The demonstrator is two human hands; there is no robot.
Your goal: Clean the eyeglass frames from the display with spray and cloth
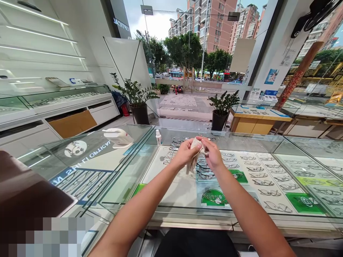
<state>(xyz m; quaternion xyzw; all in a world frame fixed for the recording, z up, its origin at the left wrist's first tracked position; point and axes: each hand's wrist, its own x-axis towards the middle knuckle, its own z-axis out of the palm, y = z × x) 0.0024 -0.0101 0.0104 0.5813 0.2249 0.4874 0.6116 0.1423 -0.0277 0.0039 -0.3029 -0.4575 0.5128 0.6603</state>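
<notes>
Cloth [196,148], pale beige, soft and crumpled, is grasped by the left hand [185,152] and right hand [213,153] above the clear glass-topped worktop [184,210]. One end hangs in loose folds. Step in hand, as judged: two-handed working of the fabric. Any further move calls for light fingertip pressure. Contents, if any, cannot be determined.

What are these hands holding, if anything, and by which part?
A pale cloth: the left hand and right hand pinch its bunched upper part, the rest hanging below. Whether anything is wrapped inside cannot be told.
</notes>
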